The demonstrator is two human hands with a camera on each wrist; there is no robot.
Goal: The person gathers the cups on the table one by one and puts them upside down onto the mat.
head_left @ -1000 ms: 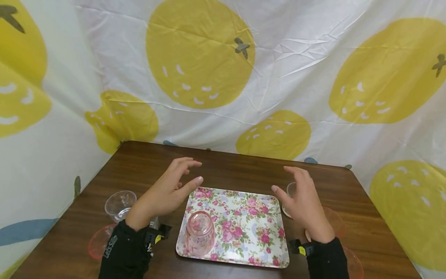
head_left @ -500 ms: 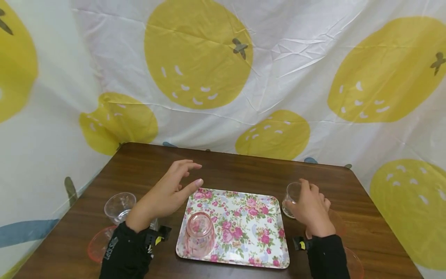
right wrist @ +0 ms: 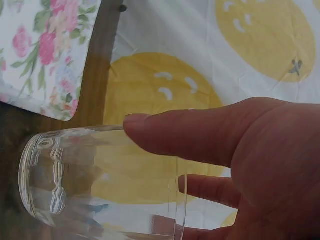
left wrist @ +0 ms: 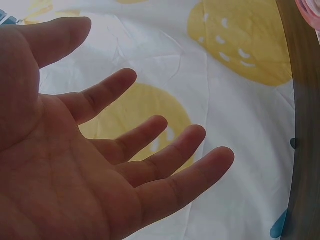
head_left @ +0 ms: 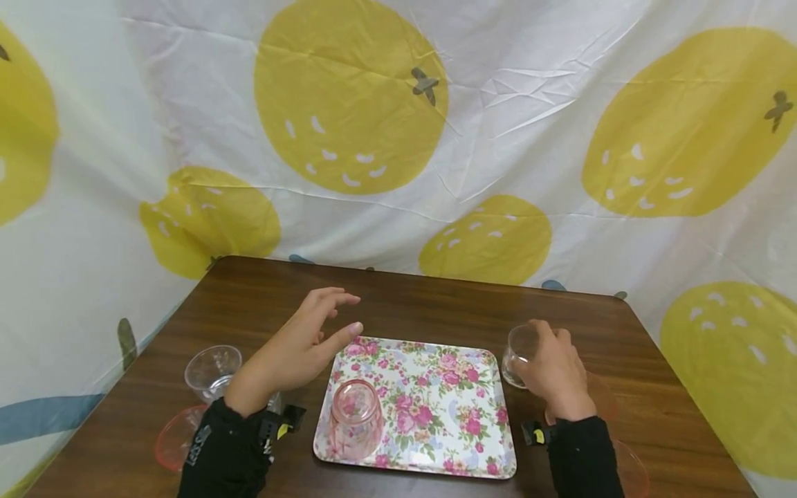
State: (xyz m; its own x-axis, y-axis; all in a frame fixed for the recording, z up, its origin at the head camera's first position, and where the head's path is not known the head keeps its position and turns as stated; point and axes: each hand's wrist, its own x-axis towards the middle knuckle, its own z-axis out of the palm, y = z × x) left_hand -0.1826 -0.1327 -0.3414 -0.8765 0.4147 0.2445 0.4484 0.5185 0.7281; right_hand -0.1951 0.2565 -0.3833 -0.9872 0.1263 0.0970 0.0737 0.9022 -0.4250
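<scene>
My right hand (head_left: pixel 557 370) holds a clear drinking glass (head_left: pixel 518 349) standing right of the tray. In the right wrist view the thumb lies along the side of the glass (right wrist: pixel 100 170) near its rim, with fingers on the other side. My left hand (head_left: pixel 295 346) is held in the air near the tray's back left corner, fingers spread and loosely bent, nothing in it. Its empty palm (left wrist: pixel 60 165) shows in the left wrist view. A pink-tinted glass (head_left: pixel 356 425) stands upside down on the left of the flowered tray (head_left: pixel 448 408).
Left of the tray are a clear cup (head_left: pixel 212 366) and a pink-rimmed clear dish (head_left: pixel 174 439), partly behind the left arm. More pink clear dishes (head_left: pixel 631 470) lie by the right forearm. A lemon-print cloth (head_left: pixel 373 228) hangs behind the brown table (head_left: pixel 411 297).
My right hand has moved down from the air to the clear glass and taken hold of it, tilting it slightly or shifting it little. My left hand has stayed put.
</scene>
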